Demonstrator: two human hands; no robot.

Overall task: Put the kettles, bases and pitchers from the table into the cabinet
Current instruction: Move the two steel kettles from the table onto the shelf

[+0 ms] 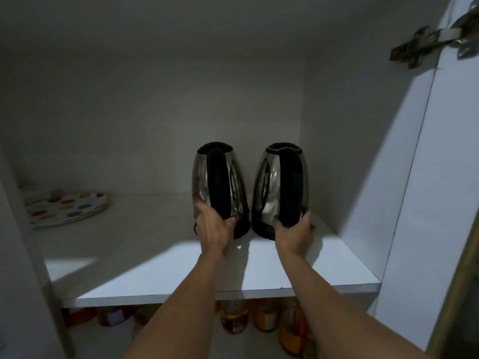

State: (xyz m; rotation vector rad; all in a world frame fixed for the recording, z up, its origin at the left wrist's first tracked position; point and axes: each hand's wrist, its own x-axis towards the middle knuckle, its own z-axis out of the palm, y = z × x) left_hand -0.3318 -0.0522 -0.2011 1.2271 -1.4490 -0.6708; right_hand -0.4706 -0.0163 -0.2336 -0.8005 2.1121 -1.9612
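Two shiny steel kettles with black handles stand side by side on the white cabinet shelf (155, 265), each on a black base. The handles face me. My left hand (213, 226) grips the lower end of the left kettle (201, 182) at its handle. My right hand (295, 234) grips the bottom of the right kettle (268, 182) at its handle. Both bases are partly hidden by my hands.
A stack of plates with coloured dots (64, 208) lies at the shelf's far left. The cabinet's right wall (350, 151) is close to the right kettle. Jars and bottles (234, 320) stand on the shelf below. A door hinge (425, 45) is at the upper right.
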